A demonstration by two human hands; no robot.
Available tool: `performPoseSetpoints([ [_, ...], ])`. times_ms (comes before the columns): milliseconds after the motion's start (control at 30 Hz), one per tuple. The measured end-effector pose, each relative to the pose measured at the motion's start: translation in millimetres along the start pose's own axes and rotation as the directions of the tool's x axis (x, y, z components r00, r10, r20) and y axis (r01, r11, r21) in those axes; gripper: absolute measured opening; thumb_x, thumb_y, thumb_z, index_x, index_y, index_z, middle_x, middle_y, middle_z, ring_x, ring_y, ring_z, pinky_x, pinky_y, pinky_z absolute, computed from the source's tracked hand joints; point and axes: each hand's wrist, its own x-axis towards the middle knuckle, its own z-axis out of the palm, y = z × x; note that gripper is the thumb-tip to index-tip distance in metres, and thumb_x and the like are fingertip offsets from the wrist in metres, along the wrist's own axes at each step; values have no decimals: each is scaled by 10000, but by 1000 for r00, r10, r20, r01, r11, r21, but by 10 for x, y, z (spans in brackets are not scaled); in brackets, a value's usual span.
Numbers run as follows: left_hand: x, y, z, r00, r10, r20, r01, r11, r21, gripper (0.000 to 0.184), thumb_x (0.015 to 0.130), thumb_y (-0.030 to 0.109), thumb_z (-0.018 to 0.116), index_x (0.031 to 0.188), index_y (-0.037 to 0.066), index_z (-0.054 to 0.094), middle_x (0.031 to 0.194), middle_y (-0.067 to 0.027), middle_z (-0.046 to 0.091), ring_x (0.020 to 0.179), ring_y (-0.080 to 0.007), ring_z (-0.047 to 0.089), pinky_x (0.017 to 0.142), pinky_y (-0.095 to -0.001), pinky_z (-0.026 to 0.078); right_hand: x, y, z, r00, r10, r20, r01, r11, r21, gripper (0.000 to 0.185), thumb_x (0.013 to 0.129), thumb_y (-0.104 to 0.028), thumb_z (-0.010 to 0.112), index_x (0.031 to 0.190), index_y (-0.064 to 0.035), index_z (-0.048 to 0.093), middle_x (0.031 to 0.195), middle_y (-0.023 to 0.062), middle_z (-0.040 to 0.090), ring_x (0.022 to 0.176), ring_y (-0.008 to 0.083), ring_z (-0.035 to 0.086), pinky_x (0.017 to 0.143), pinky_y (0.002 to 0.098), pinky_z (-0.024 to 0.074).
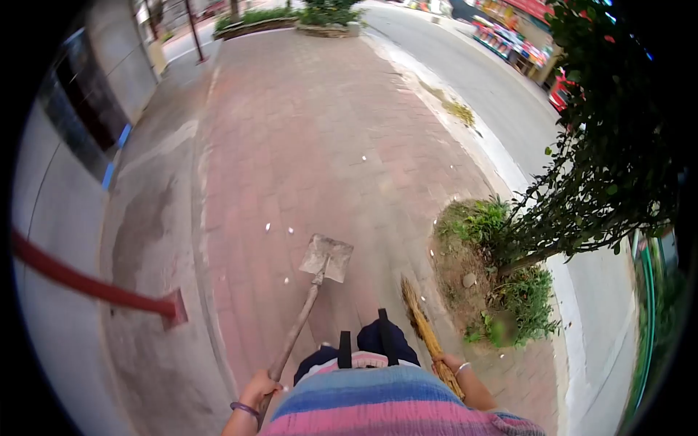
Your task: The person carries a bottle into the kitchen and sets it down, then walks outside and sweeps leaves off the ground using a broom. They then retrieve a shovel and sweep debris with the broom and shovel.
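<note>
Low in the view, my left hand [260, 387] is closed round the wooden handle of a shovel [327, 256]. Its flat, dusty blade is at the far end of the handle, over the red paving. On the right, my right hand [452, 365] grips a straw broom [424, 320], whose bristles point forward beside the planting patch. A few small white scraps [268, 227] lie on the paving, some just left of the shovel blade. Whether the blade touches the ground I cannot tell.
A tree [538, 251] leans over a soil patch [465, 276] with plants at the right. A red pole [102, 285] stands at the left by a grey wall. Beyond the pale kerb runs a road [451, 65]; a planter [327, 29] stands ahead.
</note>
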Motion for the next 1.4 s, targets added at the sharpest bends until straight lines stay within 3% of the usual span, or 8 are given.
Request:
performPoseSetpoints([
  [133, 923, 1142, -456, 998, 21, 63, -21, 1000, 1, 266, 575, -29, 704, 781, -68, 541, 606, -132, 564, 469, -188, 553, 410, -309, 439, 356, -519, 88, 999, 47, 21, -49, 994, 101, 155, 740, -149, 592, 780, -31, 500, 630, 117, 578, 528, 225, 571, 503, 318, 495],
  [300, 2244, 2562, -676, 986, 164, 3, -162, 971, 178, 450, 555, 135, 766, 916, -61, 581, 747, -156, 611, 674, -231, 597, 600, -364, 479, 1213, -2391, -119, 999, 54, 9, -55, 995, 84, 173, 742, -198, 588, 749, -31, 546, 675, 136, 602, 570, 255, 587, 550, 342, 504],
  [400, 2676, 3563, -879, 1000, -28, 8, 26, 980, 197, 540, 548, 202, 775, 980, -56, 578, 827, -158, 622, 784, -246, 588, 689, -381, 465, 1638, -3089, -34, 990, 138, 36, -140, 989, 43, 200, 741, -221, 592, 763, -28, 547, 684, 146, 606, 575, 283, 593, 541, 362, 507],
  [533, 2874, 5007, -1204, 989, 147, 13, -148, 989, 19, 380, 610, 75, 724, 923, -73, 566, 752, -163, 610, 671, -219, 597, 588, -354, 481, 1594, -4738, 287, 985, 171, -12, -170, 984, 57, 212, 748, -231, 582, 794, -30, 533, 605, 113, 580, 496, 236, 567, 463, 333, 479],
  [733, 4682, 6403, -1399, 984, 71, 163, -71, 997, -7, 225, 626, -116, 629, 804, -77, 497, 575, -121, 540, 436, -178, 534, 384, -298, 428, 1845, -6908, 416, 992, -78, -97, 93, 983, 159, 136, 767, -144, 569, 774, -26, 503, 606, 108, 560, 507, 235, 564, 461, 335, 479],
  [900, 5954, 8157, -1732, 982, 90, 166, -117, 981, 156, 229, 633, -93, 644, 815, -87, 506, 571, -128, 542, 442, -179, 537, 376, -300, 422, 2214, -8248, 504, 997, -81, 7, 73, 932, 356, 184, 822, -122, 532, 923, 13, 605, 774, 91, 630, 657, 208, 599, 628, 311, 508],
  [1200, 8325, 11047, -1903, 943, 30, 330, -35, 999, 10, 213, 628, -75, 642, 808, -64, 529, 580, -117, 541, 436, -177, 528, 367, -302, 413, 2666, -10144, 180, 997, -61, -43, 66, 988, 137, 207, 748, -198, 568, 843, -17, 535, 667, 152, 594, 581, 289, 579, 553, 385, 497],
  [1400, 9132, 13118, -1519, 961, 83, 265, -119, 985, 122, 257, 638, -88, 631, 858, -69, 499, 596, -118, 533, 434, -184, 524, 381, -317, 434, 3666, -12037, -507, 995, 36, -90, 5, 908, 420, 214, 730, -248, 588, 819, -62, 531, 664, 147, 577, 554, 302, 567, 521, 403, 492],
])
